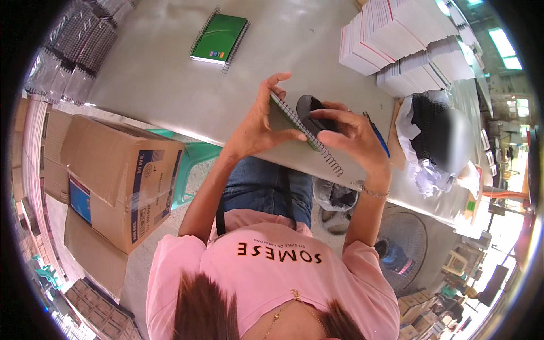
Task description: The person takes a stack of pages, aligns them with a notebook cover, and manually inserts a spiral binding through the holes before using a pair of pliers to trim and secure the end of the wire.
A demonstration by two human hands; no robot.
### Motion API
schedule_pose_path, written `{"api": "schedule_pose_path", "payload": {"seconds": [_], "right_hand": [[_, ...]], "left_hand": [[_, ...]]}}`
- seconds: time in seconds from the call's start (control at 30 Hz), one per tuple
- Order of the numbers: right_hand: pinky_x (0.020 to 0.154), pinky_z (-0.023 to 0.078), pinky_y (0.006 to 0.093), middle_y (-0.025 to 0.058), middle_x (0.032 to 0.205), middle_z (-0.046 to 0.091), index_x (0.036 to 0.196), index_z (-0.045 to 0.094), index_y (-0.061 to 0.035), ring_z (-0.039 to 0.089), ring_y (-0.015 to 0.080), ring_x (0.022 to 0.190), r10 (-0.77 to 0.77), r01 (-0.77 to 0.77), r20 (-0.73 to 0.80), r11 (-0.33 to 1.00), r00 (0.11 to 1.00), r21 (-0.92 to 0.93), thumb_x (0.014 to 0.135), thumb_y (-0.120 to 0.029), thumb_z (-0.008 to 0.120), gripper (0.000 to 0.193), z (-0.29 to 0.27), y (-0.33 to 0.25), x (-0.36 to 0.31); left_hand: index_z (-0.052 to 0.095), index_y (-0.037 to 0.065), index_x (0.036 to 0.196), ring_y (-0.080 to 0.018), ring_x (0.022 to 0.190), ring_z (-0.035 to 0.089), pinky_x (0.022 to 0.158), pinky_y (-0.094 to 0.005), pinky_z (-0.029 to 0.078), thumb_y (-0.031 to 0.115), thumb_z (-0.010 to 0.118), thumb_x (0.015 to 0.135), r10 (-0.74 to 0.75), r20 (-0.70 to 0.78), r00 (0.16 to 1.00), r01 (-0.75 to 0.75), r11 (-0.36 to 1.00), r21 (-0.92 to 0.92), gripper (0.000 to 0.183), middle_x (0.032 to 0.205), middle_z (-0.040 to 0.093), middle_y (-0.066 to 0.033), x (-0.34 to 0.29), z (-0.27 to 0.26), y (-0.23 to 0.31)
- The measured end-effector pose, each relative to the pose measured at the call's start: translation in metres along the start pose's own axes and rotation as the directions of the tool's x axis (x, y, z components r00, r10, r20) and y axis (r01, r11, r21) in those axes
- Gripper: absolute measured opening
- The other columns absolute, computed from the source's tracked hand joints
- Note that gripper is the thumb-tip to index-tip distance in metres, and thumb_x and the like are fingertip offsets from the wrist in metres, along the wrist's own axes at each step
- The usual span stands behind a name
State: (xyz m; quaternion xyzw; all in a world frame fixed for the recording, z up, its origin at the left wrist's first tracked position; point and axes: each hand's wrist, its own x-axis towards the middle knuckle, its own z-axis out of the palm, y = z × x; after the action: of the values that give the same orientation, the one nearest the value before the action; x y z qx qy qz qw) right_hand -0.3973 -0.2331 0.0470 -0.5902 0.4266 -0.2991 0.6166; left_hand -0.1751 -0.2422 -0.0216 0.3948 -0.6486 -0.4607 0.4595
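Note:
My left hand (pixel 255 122) is closed round a thin green spiral notebook (pixel 292 116), its thumb against the near side and its fingers at the far end. The notebook is tilted, its coil side facing up. A loose length of wire coil (pixel 331 161) sticks out past its end toward me. My right hand (pixel 357 133) curls round a smooth black rounded object (pixel 310 107) beside the notebook; its kind is not clear. Some of the right fingers are hidden behind it. Farther off, another green spiral notebook (pixel 221 37) lies on the table (pixel 153 68).
Stacks of paper blocks (pixel 396 34) stand at the far right. A slim blue-and-black tool (pixel 379 139) lies beside my right wrist, near a white plastic bag (pixel 425 170) with black mesh. Coil-bound stacks (pixel 73 51) are far left. An open cardboard box (pixel 119 175) and fan (pixel 399 252) flank me.

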Motion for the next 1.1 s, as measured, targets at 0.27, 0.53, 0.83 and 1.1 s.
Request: {"api": "schedule_pose_path", "payload": {"seconds": [0.27, 0.53, 0.83, 1.1], "right_hand": [[0.088, 0.047, 0.0279, 0.0099, 0.128, 0.053, 0.114, 0.07, -0.0026, 0.056, 0.0152, 0.108, -0.112, 0.062, -0.105, 0.918, 0.988, -0.392, 0.083, -0.021, 0.076, 0.037, 0.003, -0.001, 0.003], [0.091, 0.046, 0.0288, 0.0122, 0.124, 0.055, 0.111, 0.07, -0.0021, 0.055, 0.0185, 0.112, -0.044, -0.013, -0.179, 0.953, 0.983, -0.304, 0.082, -0.022, 0.076, 0.036, 0.003, 0.004, 0.007], [0.106, 0.033, 0.0491, 0.018, 0.129, 0.055, 0.134, 0.052, -0.0061, 0.042, 0.0354, 0.129, -0.412, -0.471, -0.61, 0.394, 0.677, -0.789, 0.084, -0.037, 0.074, 0.062, -0.034, 0.058, -0.032], [0.1, 0.037, 0.0491, 0.0188, 0.12, 0.056, 0.13, 0.055, -0.0055, 0.049, 0.0359, 0.117, -0.455, -0.38, -0.714, 0.625, 0.532, -0.682, 0.084, -0.019, 0.07, 0.05, -0.013, 0.076, -0.063]], "left_hand": [[0.03, 0.009, 0.144, -0.0257, 0.112, 0.046, 0.102, -0.038, 0.039, 0.019, 0.095, 0.056, -0.003, 0.016, 1.0, 0.004, 1.0, -0.022, 0.11, 0.134, 0.042, -0.0062, 0.0, 0.002, -0.001], [0.033, 0.008, 0.141, -0.0247, 0.113, 0.045, 0.101, -0.036, 0.037, 0.02, 0.093, 0.061, 0.0, 0.008, 1.0, 0.001, 1.0, -0.024, 0.101, 0.133, 0.042, -0.0081, -0.002, 0.002, -0.001], [0.04, 0.003, 0.128, -0.0147, 0.11, 0.044, 0.098, -0.0276, 0.035, 0.013, 0.063, 0.095, 0.044, -0.251, 0.967, -0.053, 0.998, -0.032, 0.042, 0.118, 0.044, -0.0063, -0.004, 0.031, -0.002], [0.052, 0.001, 0.115, -0.0089, 0.097, 0.047, 0.087, -0.0217, 0.037, 0.017, 0.058, 0.099, -0.031, -0.256, 0.966, -0.019, 0.981, -0.192, 0.024, 0.103, 0.052, -0.0028, -0.004, 0.024, 0.001]]}}
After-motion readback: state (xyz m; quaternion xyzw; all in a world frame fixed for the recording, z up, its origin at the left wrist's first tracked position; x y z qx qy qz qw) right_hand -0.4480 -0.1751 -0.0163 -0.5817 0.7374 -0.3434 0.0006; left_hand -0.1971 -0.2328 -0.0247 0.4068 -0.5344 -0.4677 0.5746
